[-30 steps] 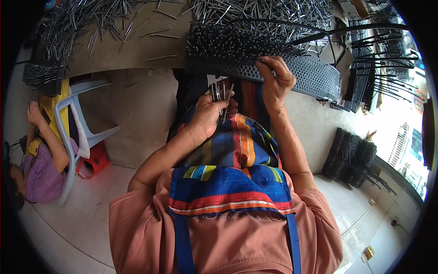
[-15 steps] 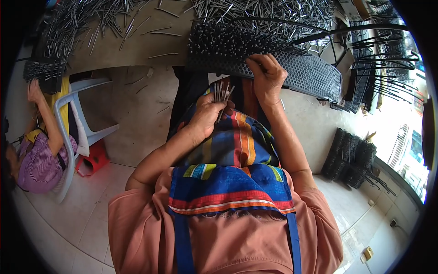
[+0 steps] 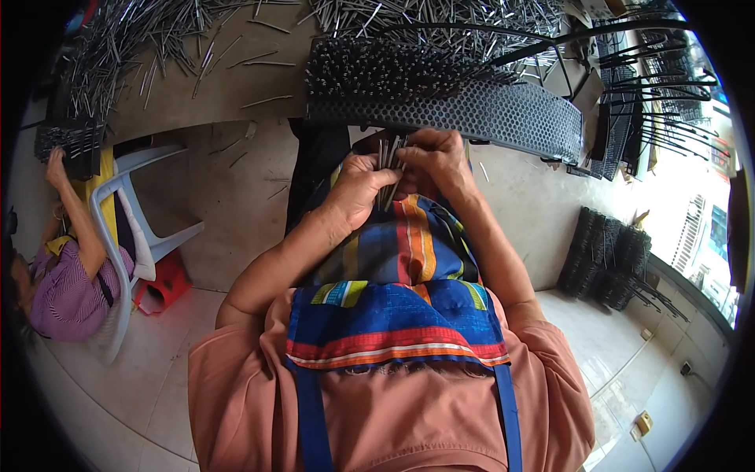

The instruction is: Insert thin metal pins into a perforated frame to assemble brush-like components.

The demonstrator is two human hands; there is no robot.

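Observation:
My left hand [image 3: 358,193] is closed round a small bunch of thin metal rods [image 3: 391,153], their ends sticking up above the fingers. My right hand [image 3: 442,164] is at the same bunch, thumb and fingers pinched on the rods' upper part; how many it grips I cannot make out. Just beyond both hands lies a long black rack [image 3: 519,118] with a honeycomb of holes. Rods stand packed upright [image 3: 370,71] in its left part, while holes show bare along its front edge and right part. A black wire handle [image 3: 543,49] arches over the rack.
Loose rods [image 3: 440,16] lie heaped on the brown table [image 3: 228,94]. More black racks [image 3: 649,118] hang or stand at the right, with a dark stack [image 3: 602,256] on the floor. At the left, another person [image 3: 79,275] sits by a pale plastic chair [image 3: 161,236], one hand at a smaller rack.
My right hand has come down from the rack's front edge to the bunch in my left hand. My left hand still holds the rods. The rack sits slightly further left in view.

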